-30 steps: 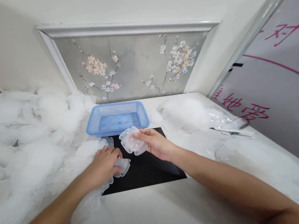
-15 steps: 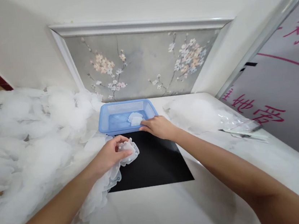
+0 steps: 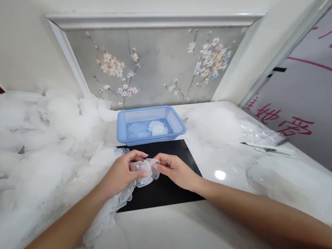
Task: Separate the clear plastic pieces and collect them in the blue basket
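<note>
Between thumb and fingers, my left hand grips a small stack of thin translucent white plastic pieces with wavy edges. My right hand pinches the edge of a piece at the stack's right side, its fingertips close to those of the left. Both hands are above a black mat. Just beyond them stands a shallow blue plastic basket, where a few similar white pieces lie toward the right. How many pieces the left hand holds cannot be made out.
A large heap of similar white pieces covers the left side of the white table. A clear bag of white pieces lies to the right. A wall with a framed floral panel rises behind, and a whiteboard leans at right.
My right hand has moved from the basket back toward me to the stack in my left hand. White pieces now show uncovered in the basket. My left hand stays nearly in place.
</note>
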Available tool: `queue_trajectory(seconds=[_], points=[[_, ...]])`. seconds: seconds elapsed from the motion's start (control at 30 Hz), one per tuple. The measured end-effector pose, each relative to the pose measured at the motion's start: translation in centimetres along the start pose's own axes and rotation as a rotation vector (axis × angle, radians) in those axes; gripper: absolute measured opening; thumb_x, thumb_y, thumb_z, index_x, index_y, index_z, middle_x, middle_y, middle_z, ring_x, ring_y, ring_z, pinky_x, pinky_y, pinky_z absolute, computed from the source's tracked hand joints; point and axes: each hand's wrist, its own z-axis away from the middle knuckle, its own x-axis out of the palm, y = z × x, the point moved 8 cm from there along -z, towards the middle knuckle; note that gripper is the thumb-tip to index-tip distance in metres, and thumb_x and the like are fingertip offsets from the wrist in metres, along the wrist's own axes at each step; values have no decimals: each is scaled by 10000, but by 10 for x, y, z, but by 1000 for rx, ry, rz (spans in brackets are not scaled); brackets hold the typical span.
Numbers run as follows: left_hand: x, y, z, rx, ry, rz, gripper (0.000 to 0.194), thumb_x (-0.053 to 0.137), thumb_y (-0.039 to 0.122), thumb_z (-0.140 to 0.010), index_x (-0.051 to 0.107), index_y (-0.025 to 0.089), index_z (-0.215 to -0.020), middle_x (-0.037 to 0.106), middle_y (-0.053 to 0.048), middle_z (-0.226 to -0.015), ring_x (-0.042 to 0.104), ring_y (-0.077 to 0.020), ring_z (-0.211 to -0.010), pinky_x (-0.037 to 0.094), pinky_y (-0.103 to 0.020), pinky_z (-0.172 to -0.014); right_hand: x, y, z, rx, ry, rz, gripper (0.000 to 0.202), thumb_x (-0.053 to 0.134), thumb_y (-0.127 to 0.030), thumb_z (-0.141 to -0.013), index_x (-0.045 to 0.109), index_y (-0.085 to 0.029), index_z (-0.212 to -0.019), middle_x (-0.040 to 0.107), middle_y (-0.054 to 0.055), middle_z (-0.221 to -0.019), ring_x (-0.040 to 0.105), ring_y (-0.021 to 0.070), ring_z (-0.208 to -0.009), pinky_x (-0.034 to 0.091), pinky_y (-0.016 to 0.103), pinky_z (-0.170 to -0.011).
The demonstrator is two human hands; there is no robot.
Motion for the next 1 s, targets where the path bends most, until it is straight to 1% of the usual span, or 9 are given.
queue_trajectory(seconds=[0.13,0.23,0.33,0.53,0.67,0.77,0.83,0.9,1.0], points=[[-9,-4,-3,-70,64,13,399,790,395,-661,698,196,-994,723,-36,-880,660,-226,-807,490,-341,-732,-11,17,-2,116,83,-434,302,758,-465,-779,682,-203,-907,666,-11,-746,612,137,-665,497,303,-697],[-14,-5,-5,-96,100,92,465,802,454,-655,657,185,-1005,703,-10,-728,649,-207,-698,470,-327,-676,-30,17,-2,137,131,-503,287,790,-401,-756,711,-208,-954,685,-1,-792,614,130,-672,504,295,-700],[-12,-5,-6,-121,81,155,497,771,492,-707,608,189,-1067,727,-23,-747,659,-200,-672,465,-313,-644,-37,16,-1,138,126,-501,290,788,-360,-749,719,-220,-994,687,-1,-787,610,138,-669,505,304,-697],[-9,2,-4,-153,48,278,660,737,515,-767,513,275,-1340,759,-60,-1033,729,-230,-793,513,-346,-727,-43,16,-3,100,167,-400,300,700,-297,-795,684,-250,-1090,703,-6,-830,624,152,-704,502,314,-725],[-9,0,-5,-174,33,268,514,693,527,-809,615,280,-1252,720,-64,-1175,725,-233,-862,526,-345,-759,-50,10,-3,29,194,-291,401,592,-172,-763,666,-283,-1141,729,-1,-1020,669,185,-898,507,351,-844],[-10,-1,-6,-152,31,291,452,594,546,-868,656,265,-1217,708,-69,-1177,703,-237,-908,533,-339,-748,-46,7,-4,-50,115,-187,497,480,-95,-697,696,-278,-1106,728,4,-1068,673,204,-1009,480,407,-958],[-9,-1,-6,-140,14,329,421,530,500,-900,662,256,-1217,708,-68,-1154,685,-234,-933,536,-332,-736,-47,6,-3,-102,129,-47,542,460,-77,-695,692,-280,-1141,711,16,-1127,657,218,-1071,458,436,-999],[-7,0,-6,-131,-19,352,391,543,373,-865,662,256,-1218,702,-60,-1158,670,-231,-954,537,-329,-737,-50,3,-2,-142,190,115,463,494,-104,-758,698,-277,-1135,693,34,-1139,647,226,-1064,464,440,-983],[-6,1,-5,-111,-36,307,510,611,201,-720,652,271,-1224,711,-44,-1130,657,-217,-930,529,-320,-739,-55,-5,1,-172,280,266,187,602,-244,-844,732,-262,-978,654,59,-1117,622,241,-1061,462,433,-971]])
